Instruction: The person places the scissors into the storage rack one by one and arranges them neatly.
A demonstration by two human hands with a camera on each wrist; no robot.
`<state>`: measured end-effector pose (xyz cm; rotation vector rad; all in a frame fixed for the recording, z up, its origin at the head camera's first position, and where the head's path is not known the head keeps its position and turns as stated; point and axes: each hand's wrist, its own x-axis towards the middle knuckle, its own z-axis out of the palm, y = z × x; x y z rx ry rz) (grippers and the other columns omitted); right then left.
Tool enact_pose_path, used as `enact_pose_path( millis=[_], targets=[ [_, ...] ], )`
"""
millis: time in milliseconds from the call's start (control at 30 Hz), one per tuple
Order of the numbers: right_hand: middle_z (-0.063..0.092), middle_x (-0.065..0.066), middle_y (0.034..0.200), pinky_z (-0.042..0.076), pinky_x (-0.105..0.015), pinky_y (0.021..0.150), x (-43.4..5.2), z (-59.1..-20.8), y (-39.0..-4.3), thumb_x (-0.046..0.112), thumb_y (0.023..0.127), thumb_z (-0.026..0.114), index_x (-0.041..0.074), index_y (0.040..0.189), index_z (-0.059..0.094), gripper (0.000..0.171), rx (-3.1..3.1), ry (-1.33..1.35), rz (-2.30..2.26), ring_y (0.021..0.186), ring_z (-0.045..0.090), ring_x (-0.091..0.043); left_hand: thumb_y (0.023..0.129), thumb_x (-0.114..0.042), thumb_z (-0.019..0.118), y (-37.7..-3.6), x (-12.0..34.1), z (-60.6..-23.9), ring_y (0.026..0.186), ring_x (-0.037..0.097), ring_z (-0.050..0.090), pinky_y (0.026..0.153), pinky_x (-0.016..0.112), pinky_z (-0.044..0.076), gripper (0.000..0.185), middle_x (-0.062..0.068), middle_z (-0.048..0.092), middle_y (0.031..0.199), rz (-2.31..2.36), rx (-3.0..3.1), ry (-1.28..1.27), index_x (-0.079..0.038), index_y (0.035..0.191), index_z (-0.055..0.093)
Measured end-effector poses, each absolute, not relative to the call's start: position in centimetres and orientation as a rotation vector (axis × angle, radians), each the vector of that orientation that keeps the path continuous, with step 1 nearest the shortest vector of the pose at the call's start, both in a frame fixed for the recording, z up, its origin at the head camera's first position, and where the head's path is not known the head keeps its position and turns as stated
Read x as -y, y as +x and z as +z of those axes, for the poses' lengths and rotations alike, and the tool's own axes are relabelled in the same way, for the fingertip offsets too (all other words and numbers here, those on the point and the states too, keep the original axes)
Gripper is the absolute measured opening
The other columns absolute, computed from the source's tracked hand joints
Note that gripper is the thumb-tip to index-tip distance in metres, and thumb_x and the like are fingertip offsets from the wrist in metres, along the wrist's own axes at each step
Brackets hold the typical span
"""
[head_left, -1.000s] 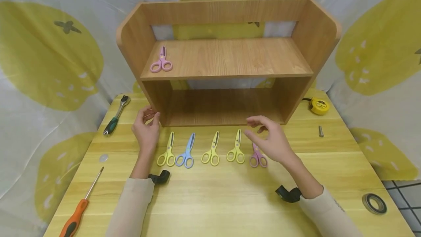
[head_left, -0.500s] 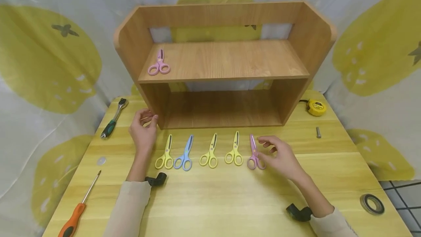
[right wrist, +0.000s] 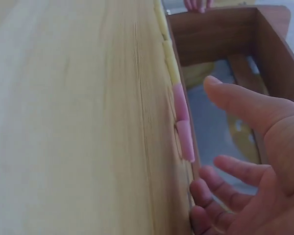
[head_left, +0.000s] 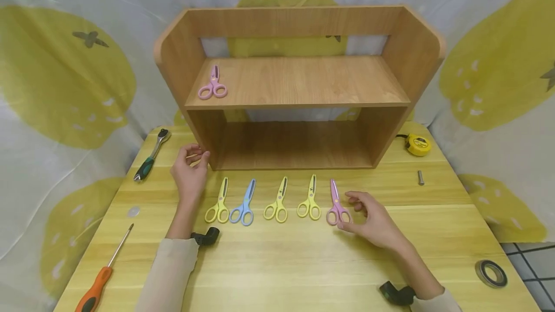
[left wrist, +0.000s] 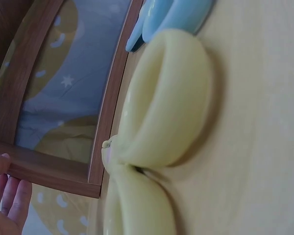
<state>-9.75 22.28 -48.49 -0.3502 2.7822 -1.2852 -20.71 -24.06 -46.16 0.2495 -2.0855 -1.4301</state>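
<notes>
Head view: right hand (head_left: 375, 220), grip released, touches pink scissors (head_left: 336, 204); left (head_left: 189, 173) relaxed.

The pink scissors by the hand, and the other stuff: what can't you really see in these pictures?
- Pink scissors: in the right wrist view only a thin edge shows, seen flat along the table.
- Right hand: whether its fingers touch the scissors is unclear in any view.
- Yellow scissors: left wrist view, too close and blurred.
- Left hand: cut off by that view's edge.

No text, label or number can be read anywhere
</notes>
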Motion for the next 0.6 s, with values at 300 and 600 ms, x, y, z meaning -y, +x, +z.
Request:
enact_pose_path(
  millis=[300,600],
  targets=[
    [0.066,-0.002,0.108,0.052,-0.03,0.089,-22.7,-49.3,-9.5,0.034,0.07,0.097,0.005,0.133,0.064,0.077,-2.788,-0.361,-1.274,0.1,0.056,-0.019,0.091,-0.006,0.077,-20.9,24.0,-46.1,0.086,0.006,0.07,0.074,0.01,0.059,0.026,0.011,0.071,0.104,-1.43,2.072,0.242,-0.002,0.114,0.067],
    [0.064,0.005,0.1,0.055,-0.038,0.09,-22.1,-49.8,-9.4,0.031,0.072,0.095,0.01,0.126,0.07,0.063,-2.874,-0.39,-1.155,0.099,0.058,-0.016,0.091,-0.006,0.077,-20.8,24.0,-46.1,0.085,0.002,0.069,0.073,0.009,0.059,0.025,0.008,0.07,0.103,-1.418,2.086,0.25,-0.004,0.114,0.066]
  ],
)
